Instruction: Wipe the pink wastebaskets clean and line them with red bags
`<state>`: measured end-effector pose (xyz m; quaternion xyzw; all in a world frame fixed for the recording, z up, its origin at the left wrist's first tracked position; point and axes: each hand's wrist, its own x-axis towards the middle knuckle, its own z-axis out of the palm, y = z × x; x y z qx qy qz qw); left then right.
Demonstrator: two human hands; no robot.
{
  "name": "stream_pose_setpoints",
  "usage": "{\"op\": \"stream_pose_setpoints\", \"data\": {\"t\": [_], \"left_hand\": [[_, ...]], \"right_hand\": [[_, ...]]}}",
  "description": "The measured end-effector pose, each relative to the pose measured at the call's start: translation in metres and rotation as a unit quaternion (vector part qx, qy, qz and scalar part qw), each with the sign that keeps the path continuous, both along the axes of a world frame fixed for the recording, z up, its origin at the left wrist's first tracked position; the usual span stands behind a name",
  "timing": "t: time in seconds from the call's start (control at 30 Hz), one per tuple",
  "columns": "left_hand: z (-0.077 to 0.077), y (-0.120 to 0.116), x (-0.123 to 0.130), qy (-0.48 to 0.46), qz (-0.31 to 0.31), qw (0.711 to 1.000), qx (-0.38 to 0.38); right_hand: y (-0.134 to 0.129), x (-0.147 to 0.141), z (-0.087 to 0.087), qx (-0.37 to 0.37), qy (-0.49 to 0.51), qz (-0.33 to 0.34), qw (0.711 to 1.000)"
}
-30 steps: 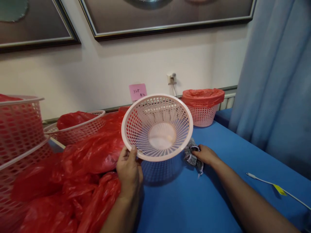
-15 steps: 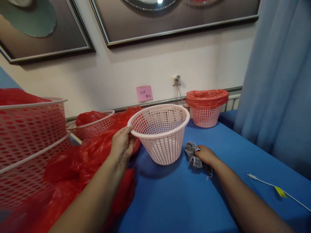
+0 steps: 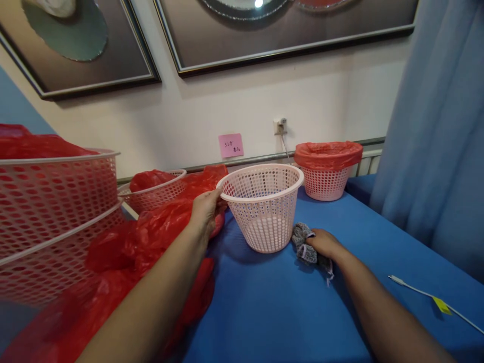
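A pale pink perforated basket [image 3: 270, 227] stands on the blue surface [image 3: 257, 307], near the middle of the view. My left hand [image 3: 206, 209] grips its rim at the left side, fingers closed round the edge. To the right of the basket, my right hand [image 3: 324, 243] is closed on a grey bunched cloth [image 3: 307, 252], low over the blue surface. The cloth lies close to the basket's lower right side. The fingertips of my right hand are partly hidden in the cloth.
Stacked pink baskets [image 3: 56, 201] with red bags stand at the left. Red plastic bags [image 3: 151, 227] spread beside my left arm. A red-lined basket [image 3: 327, 176] stands behind, near a blue curtain [image 3: 434, 126]. A white cable [image 3: 419, 289] lies at the right.
The pink basket, held by my left hand, sits slightly further right and more upright in the view. The whole scene has shifted a little to the right. My right hand still holds the cloth.
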<state>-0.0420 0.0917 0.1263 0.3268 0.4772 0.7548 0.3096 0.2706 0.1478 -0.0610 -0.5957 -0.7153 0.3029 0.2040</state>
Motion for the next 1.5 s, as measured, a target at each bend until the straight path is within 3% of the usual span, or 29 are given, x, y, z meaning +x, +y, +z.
{"op": "stream_pose_setpoints", "data": {"t": [0.07, 0.13, 0.37, 0.43, 0.5, 0.6, 0.7, 0.9, 1.13, 1.3, 1.43, 1.5], "left_hand": [[-0.009, -0.007, -0.003, 0.050, 0.004, 0.998, -0.027], [-0.029, -0.020, -0.002, 0.102, 0.016, 0.994, -0.045], [-0.144, -0.099, 0.039, 0.267, -0.021, 0.956, -0.118], [-0.165, -0.126, 0.049, 0.306, -0.026, 0.944, -0.124], [-0.175, -0.155, 0.053, 0.345, -0.031, 0.930, -0.124], [-0.179, -0.198, 0.048, 0.419, -0.023, 0.900, -0.113], [-0.175, -0.236, 0.031, 0.483, 0.026, 0.869, -0.105], [-0.155, -0.282, -0.030, 0.536, 0.215, 0.805, -0.139], [-0.127, -0.293, -0.105, 0.541, 0.355, 0.723, -0.241], [-0.130, -0.286, -0.156, 0.497, 0.341, 0.707, -0.369], [-0.130, -0.292, -0.178, 0.490, 0.292, 0.719, -0.398], [-0.124, -0.299, -0.182, 0.480, 0.298, 0.721, -0.402]], "right_hand": [[-0.002, 0.001, -0.002, 0.002, -0.002, 0.000, 1.000], [-0.004, -0.001, -0.004, 0.019, -0.011, -0.019, 1.000], [-0.014, -0.002, -0.001, 0.168, 0.002, -0.070, 0.983], [-0.017, 0.000, 0.001, 0.261, 0.054, -0.066, 0.962], [-0.022, 0.001, 0.002, 0.394, 0.129, -0.058, 0.908], [-0.033, -0.002, 0.002, 0.533, 0.197, -0.021, 0.823], [-0.046, -0.009, 0.001, 0.560, 0.191, 0.047, 0.805], [-0.058, -0.026, -0.008, 0.550, 0.151, 0.154, 0.807], [-0.052, -0.034, -0.028, 0.490, 0.128, 0.192, 0.841], [-0.046, -0.032, -0.036, 0.438, 0.139, 0.193, 0.867], [-0.046, -0.031, -0.036, 0.403, 0.157, 0.190, 0.881], [-0.047, -0.031, -0.035, 0.392, 0.163, 0.188, 0.886]]}}
